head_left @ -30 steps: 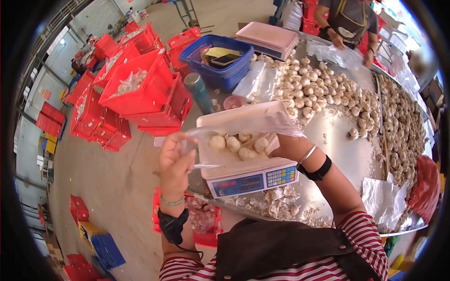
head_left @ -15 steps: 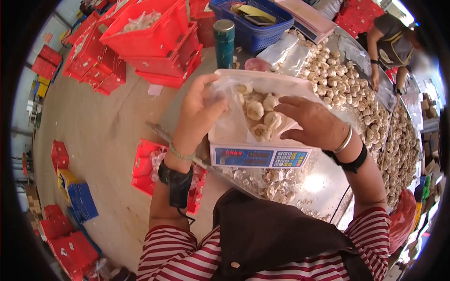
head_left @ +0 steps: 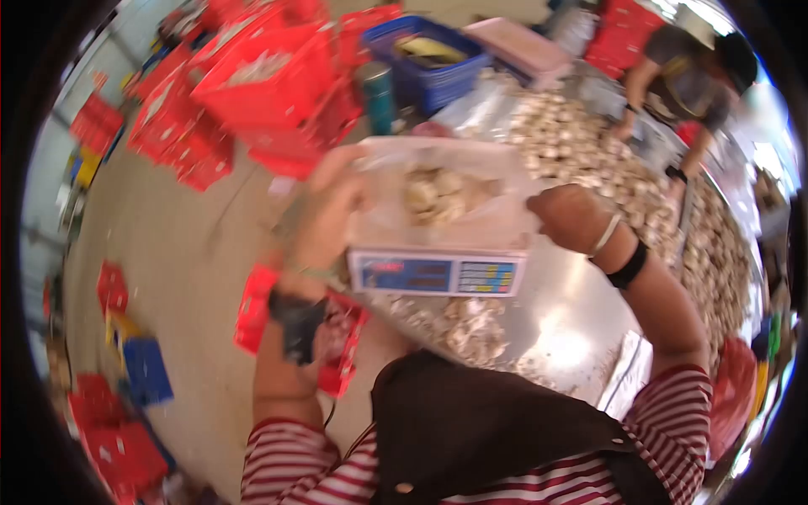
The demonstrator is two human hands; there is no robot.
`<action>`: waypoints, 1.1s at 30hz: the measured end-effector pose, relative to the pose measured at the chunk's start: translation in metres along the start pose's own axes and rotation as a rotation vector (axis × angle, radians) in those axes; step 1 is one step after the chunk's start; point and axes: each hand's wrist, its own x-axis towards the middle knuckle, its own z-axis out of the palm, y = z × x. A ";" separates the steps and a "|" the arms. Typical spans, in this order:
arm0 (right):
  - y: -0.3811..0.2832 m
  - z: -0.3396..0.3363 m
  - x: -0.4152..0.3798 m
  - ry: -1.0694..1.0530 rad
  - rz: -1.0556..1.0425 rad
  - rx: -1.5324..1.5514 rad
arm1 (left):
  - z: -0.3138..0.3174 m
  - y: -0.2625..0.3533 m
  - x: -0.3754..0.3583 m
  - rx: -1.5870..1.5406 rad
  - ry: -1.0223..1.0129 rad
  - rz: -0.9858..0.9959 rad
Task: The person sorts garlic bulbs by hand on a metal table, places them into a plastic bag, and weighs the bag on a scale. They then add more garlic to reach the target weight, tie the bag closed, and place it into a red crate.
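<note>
The view is blurred by motion. A clear plastic bag (head_left: 438,198) with several garlic bulbs (head_left: 433,192) lies on the pan of a white weighing scale (head_left: 438,273). My left hand (head_left: 324,215) grips the bag's left edge. On the other side, my right hand (head_left: 572,215) holds its right edge. Both wrists wear black bands.
A large heap of garlic (head_left: 589,143) covers the steel table (head_left: 581,320) beyond the scale. A blue basket (head_left: 429,55), a green flask (head_left: 376,93) and red crates (head_left: 261,84) stand at the far left. Another person (head_left: 682,76) works at the far right. Garlic skins (head_left: 463,324) lie below the scale.
My right hand has moved from on top of the garlic to the bag's right edge. The bag is now stretched between both hands. The camera swung, blurring the picture.
</note>
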 end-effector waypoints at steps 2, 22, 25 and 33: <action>0.012 -0.004 -0.043 0.211 -0.002 -0.010 | 0.026 0.042 -0.002 -0.214 0.025 -0.005; 0.136 0.216 -0.320 0.412 0.930 1.149 | 0.268 0.000 -0.117 -0.445 -0.427 -0.824; 0.168 0.232 -0.287 0.615 1.176 0.389 | 0.270 0.008 -0.119 -0.449 -0.378 -0.777; 0.170 0.218 -0.267 0.913 1.185 1.275 | 0.268 0.018 -0.133 -0.371 -0.334 -0.698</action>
